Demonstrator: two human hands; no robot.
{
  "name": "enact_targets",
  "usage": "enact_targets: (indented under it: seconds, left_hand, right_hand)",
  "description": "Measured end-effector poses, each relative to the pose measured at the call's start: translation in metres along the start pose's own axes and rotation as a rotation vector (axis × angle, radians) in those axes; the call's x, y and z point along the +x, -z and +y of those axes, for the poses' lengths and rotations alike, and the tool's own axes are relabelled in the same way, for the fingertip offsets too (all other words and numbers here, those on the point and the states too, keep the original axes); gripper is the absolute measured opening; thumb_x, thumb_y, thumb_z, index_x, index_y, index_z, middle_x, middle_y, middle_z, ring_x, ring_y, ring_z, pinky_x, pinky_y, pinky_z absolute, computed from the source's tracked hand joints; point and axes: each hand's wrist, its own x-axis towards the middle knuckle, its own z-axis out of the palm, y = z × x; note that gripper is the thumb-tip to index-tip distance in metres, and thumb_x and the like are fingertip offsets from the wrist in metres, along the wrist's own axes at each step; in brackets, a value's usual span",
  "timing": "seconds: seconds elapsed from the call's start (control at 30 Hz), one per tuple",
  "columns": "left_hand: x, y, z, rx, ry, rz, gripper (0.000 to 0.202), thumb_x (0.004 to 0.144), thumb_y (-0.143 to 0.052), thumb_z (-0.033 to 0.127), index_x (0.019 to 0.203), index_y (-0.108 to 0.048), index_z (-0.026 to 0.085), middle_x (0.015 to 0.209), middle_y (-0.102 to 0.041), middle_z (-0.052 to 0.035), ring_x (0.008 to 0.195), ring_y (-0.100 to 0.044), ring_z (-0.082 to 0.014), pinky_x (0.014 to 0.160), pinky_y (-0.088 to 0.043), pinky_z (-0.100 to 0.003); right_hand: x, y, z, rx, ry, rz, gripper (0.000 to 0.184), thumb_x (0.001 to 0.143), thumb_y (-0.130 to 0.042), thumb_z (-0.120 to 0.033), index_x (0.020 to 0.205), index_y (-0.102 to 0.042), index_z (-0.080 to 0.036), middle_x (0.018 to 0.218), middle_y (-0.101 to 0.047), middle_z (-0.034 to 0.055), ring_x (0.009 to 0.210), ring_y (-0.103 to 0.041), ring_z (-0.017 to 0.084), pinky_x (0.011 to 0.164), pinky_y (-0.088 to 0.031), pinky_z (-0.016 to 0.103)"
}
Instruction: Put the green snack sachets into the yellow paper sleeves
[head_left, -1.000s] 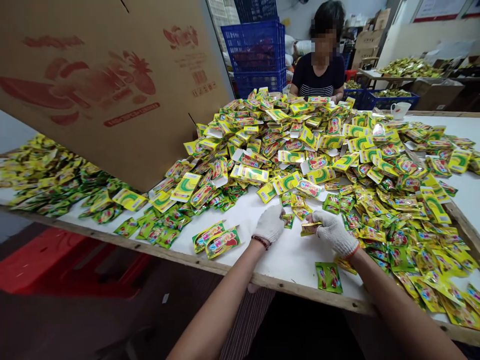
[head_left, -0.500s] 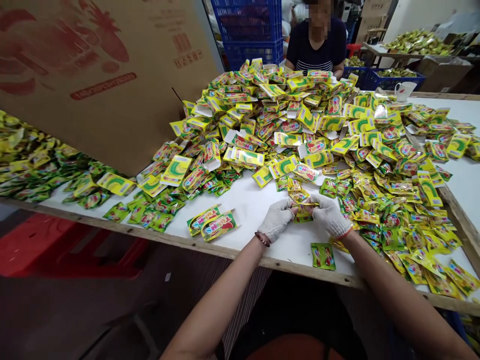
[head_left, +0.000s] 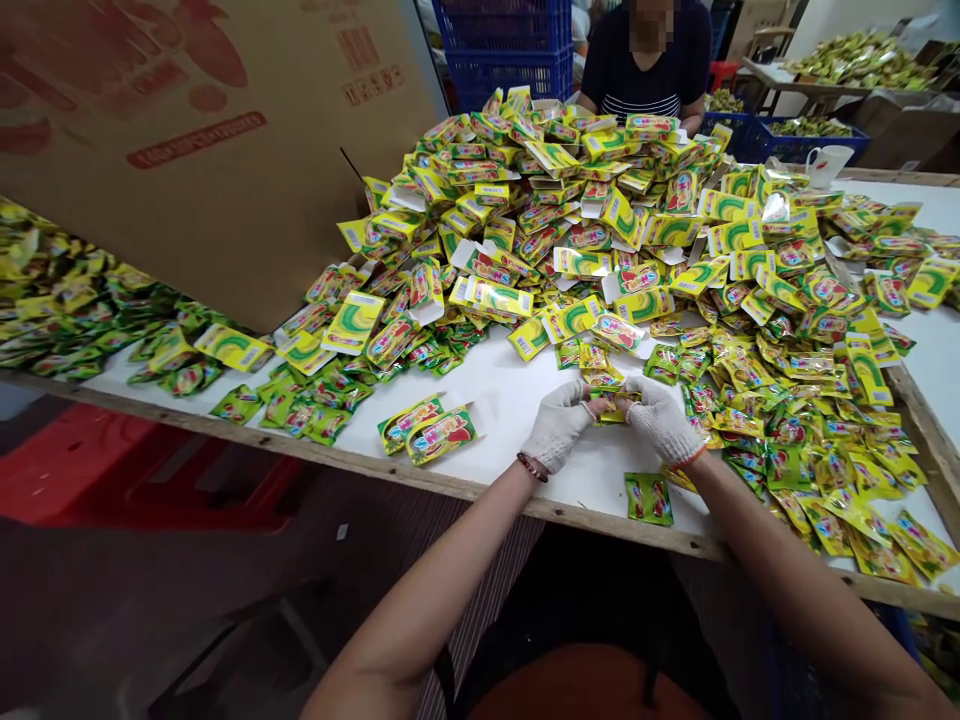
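I log the left hand (head_left: 561,425) and right hand (head_left: 660,420), both in knit cotton gloves, meeting over the white surface (head_left: 495,400). Their fingers (head_left: 586,393) close narrow on a small foil sachet (head_left: 611,405), just in front of the glossy, crumpled heap (head_left: 600,230) of sachets. A flat green packet (head_left: 649,498) lies near the right hand; a loose pair (head_left: 431,430) lies left of the hands. A corrugated cardboard sheet (head_left: 187,150) leans over the surface's far left.

A packing workshop: sachets (head_left: 600,230) heaped on a table (head_left: 420,483), blue crates (head_left: 506,50) stacked behind.
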Motion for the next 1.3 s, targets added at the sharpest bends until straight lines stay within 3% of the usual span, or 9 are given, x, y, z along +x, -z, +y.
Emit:
enact_targets:
  seconds: [0.17, 0.33, 0.43, 0.53, 0.67, 0.8, 0.93, 1.13, 1.3]
  left_hand:
    - [0.001, -0.003, -0.002, 0.082, -0.048, -0.056, 0.040, 0.064, -0.081, 0.034, 0.096, -0.069, 0.013, 0.097, -0.073, -0.0078, 0.087, -0.065, -0.0191, 0.082, -0.052, -0.032]
    - [0.025, -0.009, 0.011, 0.423, -0.188, -0.107, 0.030, 0.084, -0.061, 0.042, 0.090, -0.068, 0.014, 0.087, -0.069, -0.0062, 0.081, -0.061, -0.0184, 0.077, -0.051, -0.031]
    - [0.061, -0.021, 0.027, 0.883, -0.398, -0.109, 0.024, 0.089, -0.049, 0.027, 0.100, -0.067, 0.015, 0.101, -0.068, -0.0086, 0.096, -0.060, -0.0210, 0.088, -0.048, -0.034]
    - [0.101, -0.037, 0.040, 1.382, -0.568, -0.209, 0.050, 0.076, -0.059, 0.014, 0.126, -0.057, 0.019, 0.133, -0.057, -0.0106, 0.128, -0.044, -0.0279, 0.110, -0.031, -0.043]
    - [0.127, -0.052, 0.048, 1.744, -0.548, -0.273, 0.050, 0.075, -0.061, 0.017, 0.124, -0.056, 0.018, 0.127, -0.058, -0.0148, 0.122, -0.046, -0.0336, 0.108, -0.027, -0.051]
    - [0.103, -0.049, 0.054, 1.745, -0.538, -0.183, 0.033, 0.078, -0.062, 0.026, 0.110, -0.058, 0.018, 0.113, -0.058, -0.0151, 0.110, -0.051, -0.0330, 0.095, -0.037, -0.044]
    - [0.054, -0.033, 0.049, 1.666, -0.435, -0.110, 0.062, 0.070, -0.076, 0.046, 0.117, -0.051, 0.017, 0.116, -0.056, -0.0141, 0.108, -0.053, -0.0322, 0.090, -0.041, -0.039]
    - [0.014, -0.009, 0.023, 1.584, -0.359, -0.121, 0.060, 0.073, -0.072, 0.059, 0.111, -0.054, 0.016, 0.109, -0.061, -0.0144, 0.103, -0.058, -0.0317, 0.086, -0.044, -0.038]
    - [0.009, -0.008, 0.010, 1.536, -0.417, -0.216, 0.057, 0.076, -0.071, 0.056, 0.114, -0.056, 0.015, 0.113, -0.063, -0.0154, 0.106, -0.058, -0.0327, 0.090, -0.043, -0.041]
  right_hand:
    - [-0.003, -0.005, -0.003, 0.104, -0.071, 0.015, 0.020, 0.073, -0.058, -0.033, 0.086, -0.053, -0.019, 0.077, -0.059, 0.0015, 0.070, -0.055, 0.017, 0.064, -0.045, 0.030]
    - [-0.003, 0.016, -0.006, 0.369, -0.287, -0.154, 0.039, 0.078, -0.061, -0.037, 0.110, -0.053, -0.019, 0.074, -0.066, 0.0022, 0.053, -0.062, 0.016, 0.045, -0.045, 0.024]
    - [0.001, 0.035, 0.000, 0.314, -0.279, 0.035, 0.034, 0.077, -0.061, -0.034, 0.107, -0.058, -0.018, 0.053, -0.057, -0.0042, 0.043, -0.056, 0.014, 0.041, -0.042, 0.021]
    - [0.004, 0.046, 0.005, 0.250, -0.218, 0.193, 0.029, 0.079, -0.059, -0.035, 0.103, -0.060, -0.018, 0.049, -0.052, -0.0059, 0.041, -0.053, 0.013, 0.043, -0.043, 0.022]
    - [0.005, 0.048, 0.002, 0.226, -0.210, 0.262, 0.030, 0.081, -0.057, -0.039, 0.102, -0.061, -0.018, 0.048, -0.051, -0.0062, 0.040, -0.050, 0.011, 0.043, -0.041, 0.022]
    - [0.003, 0.047, -0.005, 0.351, -0.166, 0.334, 0.037, 0.081, -0.057, -0.048, 0.105, -0.059, -0.019, 0.067, -0.060, -0.0023, 0.042, -0.049, 0.009, 0.042, -0.040, 0.022]
    - [-0.001, 0.041, -0.008, 0.418, -0.154, 0.305, 0.043, 0.081, -0.058, -0.053, 0.108, -0.055, -0.019, 0.077, -0.063, 0.0004, 0.042, -0.050, 0.008, 0.041, -0.039, 0.022]
    - [-0.006, 0.031, 0.000, 0.150, -0.125, 0.055, 0.026, 0.083, -0.059, -0.044, 0.092, -0.059, -0.019, 0.052, -0.050, -0.0064, 0.042, -0.045, 0.010, 0.046, -0.037, 0.023]
    - [-0.009, 0.027, 0.001, -0.105, 0.005, -0.004, 0.018, 0.084, -0.058, -0.037, 0.090, -0.063, -0.020, 0.072, -0.062, -0.0004, 0.064, -0.053, 0.015, 0.058, -0.039, 0.024]
